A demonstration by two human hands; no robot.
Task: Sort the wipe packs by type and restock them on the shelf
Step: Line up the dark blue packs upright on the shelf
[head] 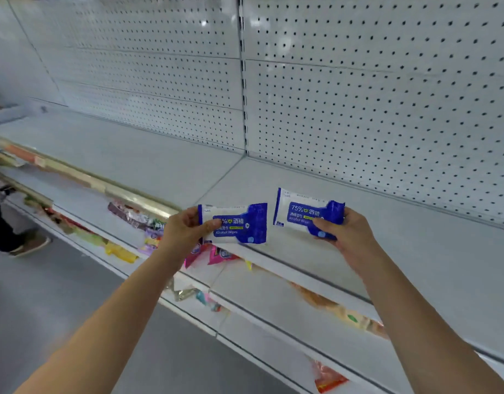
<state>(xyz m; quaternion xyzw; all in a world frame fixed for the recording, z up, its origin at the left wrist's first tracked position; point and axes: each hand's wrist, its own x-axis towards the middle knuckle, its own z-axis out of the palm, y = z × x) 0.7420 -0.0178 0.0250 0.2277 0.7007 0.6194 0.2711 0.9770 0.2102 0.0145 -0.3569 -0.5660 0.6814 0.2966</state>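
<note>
My left hand (185, 230) grips a blue and white alcohol wipe pack (240, 224) by its left end, label facing me. My right hand (344, 233) grips a second, matching alcohol wipe pack (302, 213) by its right end. Both packs hang side by side, a small gap apart, above the front edge of the white top shelf (358, 223). The shelf surface behind them is bare.
A white pegboard back wall (358, 95) rises behind the shelf. On the lower shelves lie mixed packs: purple and pink ones (213, 254), a yellow one (121, 251), orange ones (330, 305). Another person's leg and shoe (23, 243) stand at the left on the grey floor.
</note>
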